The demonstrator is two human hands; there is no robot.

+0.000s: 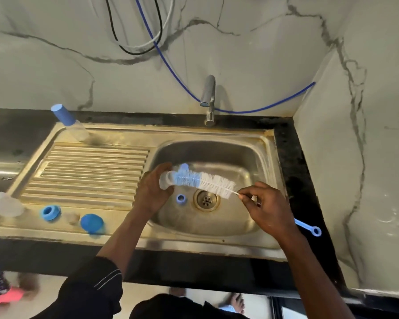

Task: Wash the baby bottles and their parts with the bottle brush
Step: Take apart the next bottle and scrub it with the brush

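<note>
Over the basin of the steel sink (270,143), we hold the bottle brush (203,181) between our two hands. Our left hand (152,192) curls its fingers round a small clear part (165,181) above the left side of the basin. The blue end of the bristles meets that part, though blur keeps us from telling whether it is inside or only against it. Our right hand (265,210) pinches the brush's thin stem just past the white bristles, and the blue handle loop (313,230) sticks out beyond our wrist, over the dark table (295,162) on the right. Down in the basin a blue ring (181,198) lies just left of the drain (205,200). On the ribbed drainboard (90,171) to the left, along its near edge, we see a second blue ring (50,212), a small clear piece (73,218) too blurred to name, and a blue cap (91,223), set close in a row. A clear bottle (2,203) shows at the left edge, also blurred. At the far left corner of the drainboard a capped bottle (68,123) stands with its blue cap on. Behind the basin rises the tap (209,97), and a blue hose (251,110) sags along the marbled wall behind it.
</note>
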